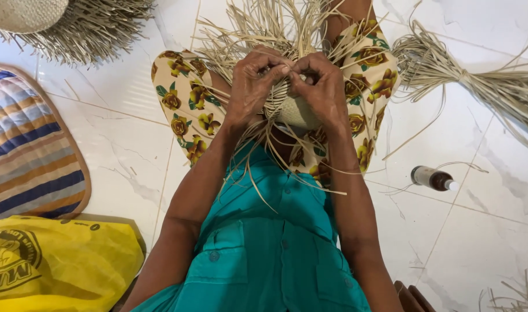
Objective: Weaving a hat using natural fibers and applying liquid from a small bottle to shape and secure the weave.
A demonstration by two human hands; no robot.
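A small rounded woven straw piece, pale and tightly plaited, rests over my lap with many loose straw strands fanning out from its edge. My left hand and my right hand meet at its upper rim, thumbs and fingertips pinched on strands there. Both hands cover most of the rim. Beneath lies a cream skirt with yellow flowers, and my teal shirt fills the bottom of the view.
A tied bundle of dry straw lies at the right on the white tiled floor. A small brown bottle lies near it. At left are a striped quilted mat, a yellow plastic bag and another woven straw piece.
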